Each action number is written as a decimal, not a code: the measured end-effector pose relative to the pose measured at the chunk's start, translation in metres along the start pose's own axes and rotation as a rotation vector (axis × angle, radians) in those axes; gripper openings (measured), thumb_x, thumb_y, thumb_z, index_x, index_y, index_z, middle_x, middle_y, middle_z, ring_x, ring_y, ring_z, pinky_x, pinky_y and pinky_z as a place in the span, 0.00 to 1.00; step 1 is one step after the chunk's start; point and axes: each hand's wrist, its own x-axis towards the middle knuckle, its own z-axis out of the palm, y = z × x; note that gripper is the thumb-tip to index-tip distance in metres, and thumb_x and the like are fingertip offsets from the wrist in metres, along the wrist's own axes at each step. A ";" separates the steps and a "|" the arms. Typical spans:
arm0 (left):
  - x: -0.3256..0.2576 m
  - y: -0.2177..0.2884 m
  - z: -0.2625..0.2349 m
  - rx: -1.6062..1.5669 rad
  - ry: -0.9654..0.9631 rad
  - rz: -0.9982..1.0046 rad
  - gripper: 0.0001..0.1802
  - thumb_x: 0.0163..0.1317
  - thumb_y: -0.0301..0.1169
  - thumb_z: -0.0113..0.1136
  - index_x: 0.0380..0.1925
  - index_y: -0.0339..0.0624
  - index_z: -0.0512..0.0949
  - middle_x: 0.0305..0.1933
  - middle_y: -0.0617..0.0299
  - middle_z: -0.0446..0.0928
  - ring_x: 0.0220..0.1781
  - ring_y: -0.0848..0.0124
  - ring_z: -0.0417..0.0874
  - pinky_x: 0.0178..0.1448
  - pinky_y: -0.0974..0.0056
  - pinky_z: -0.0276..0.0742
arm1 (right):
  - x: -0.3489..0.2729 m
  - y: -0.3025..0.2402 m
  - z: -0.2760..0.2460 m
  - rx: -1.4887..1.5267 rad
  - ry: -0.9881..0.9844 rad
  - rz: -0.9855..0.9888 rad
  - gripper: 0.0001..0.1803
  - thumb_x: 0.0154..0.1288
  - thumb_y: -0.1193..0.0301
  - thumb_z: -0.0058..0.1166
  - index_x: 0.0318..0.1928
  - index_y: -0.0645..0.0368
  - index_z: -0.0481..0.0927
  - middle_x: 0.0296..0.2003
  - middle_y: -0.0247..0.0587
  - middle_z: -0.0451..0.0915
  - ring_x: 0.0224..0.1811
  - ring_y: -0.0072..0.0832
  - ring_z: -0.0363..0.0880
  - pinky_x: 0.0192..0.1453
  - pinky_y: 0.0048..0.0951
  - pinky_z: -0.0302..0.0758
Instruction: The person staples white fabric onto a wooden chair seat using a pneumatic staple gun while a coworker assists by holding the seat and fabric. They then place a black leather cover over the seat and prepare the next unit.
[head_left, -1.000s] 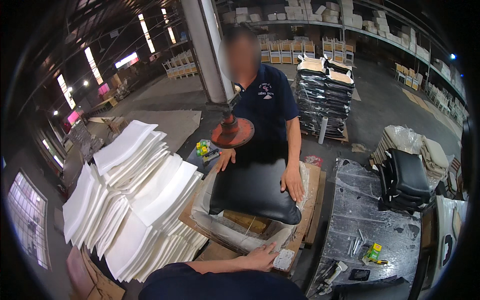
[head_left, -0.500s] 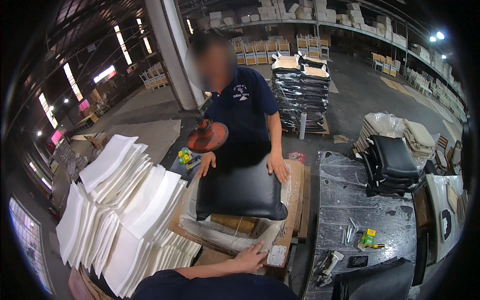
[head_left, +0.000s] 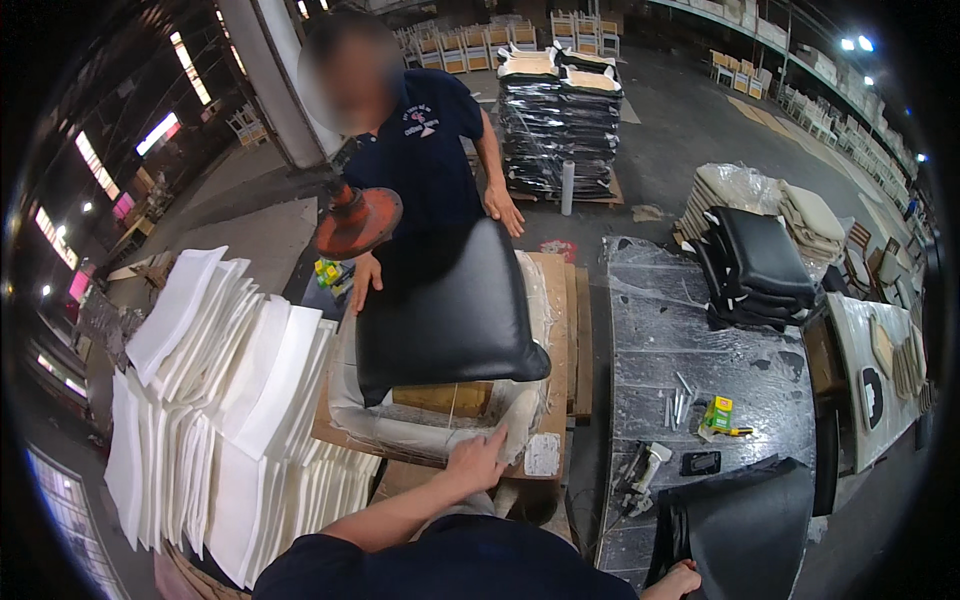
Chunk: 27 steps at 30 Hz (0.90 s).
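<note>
My left hand (head_left: 476, 463) rests on the near edge of a plastic-wrapped padded frame (head_left: 375, 428), its index finger stretched along it. On that frame lies a black upholstered seat cushion (head_left: 450, 305), slightly turned. At the lower right, my right hand (head_left: 677, 582) closes on the left edge of a black leatherette sheet (head_left: 750, 525), which lies folded or stacked on the table. A co-worker across from me has one hand (head_left: 367, 281) by the cushion's left side. The co-worker's other hand (head_left: 504, 209) hovers at its far right corner.
A red round press head (head_left: 360, 225) hangs over the cushion's far left. White foam sheets (head_left: 230, 380) are piled at left. The table (head_left: 650, 330) at right bears a staple gun (head_left: 640, 480), a phone (head_left: 701, 463), a yellow-green box (head_left: 716, 415) and black cushions (head_left: 760, 255).
My right hand has come into view and taken hold of the leatherette sheet. The cushion has turned slightly, and the co-worker's hand at right has lifted off it. The view has shifted right.
</note>
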 end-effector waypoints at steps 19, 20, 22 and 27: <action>-0.004 -0.032 0.043 0.087 0.522 0.069 0.50 0.69 0.52 0.69 0.81 0.34 0.62 0.64 0.41 0.79 0.64 0.42 0.83 0.69 0.43 0.79 | 0.021 0.035 -0.017 -0.502 -0.097 -0.080 0.15 0.73 0.64 0.52 0.30 0.58 0.81 0.23 0.40 0.81 0.21 0.33 0.79 0.27 0.32 0.78; -0.006 -0.033 0.042 0.083 0.502 0.064 0.50 0.69 0.52 0.69 0.81 0.35 0.62 0.65 0.41 0.79 0.65 0.42 0.83 0.69 0.43 0.79 | 0.021 0.037 -0.016 -0.495 -0.095 -0.082 0.15 0.72 0.64 0.53 0.29 0.57 0.81 0.23 0.40 0.81 0.21 0.33 0.79 0.27 0.31 0.78; -0.007 -0.036 0.038 0.089 0.467 0.059 0.50 0.69 0.53 0.69 0.82 0.35 0.62 0.67 0.40 0.78 0.66 0.41 0.83 0.70 0.43 0.79 | 0.021 0.037 -0.013 -0.476 -0.095 -0.087 0.15 0.72 0.63 0.54 0.29 0.57 0.81 0.23 0.40 0.81 0.21 0.33 0.79 0.27 0.31 0.78; -0.015 -0.047 0.034 0.092 0.410 0.053 0.52 0.69 0.56 0.68 0.84 0.39 0.60 0.72 0.39 0.76 0.69 0.39 0.82 0.73 0.42 0.78 | 0.023 0.033 -0.002 -0.439 -0.092 -0.119 0.14 0.72 0.63 0.55 0.29 0.56 0.81 0.23 0.39 0.81 0.21 0.32 0.78 0.27 0.31 0.78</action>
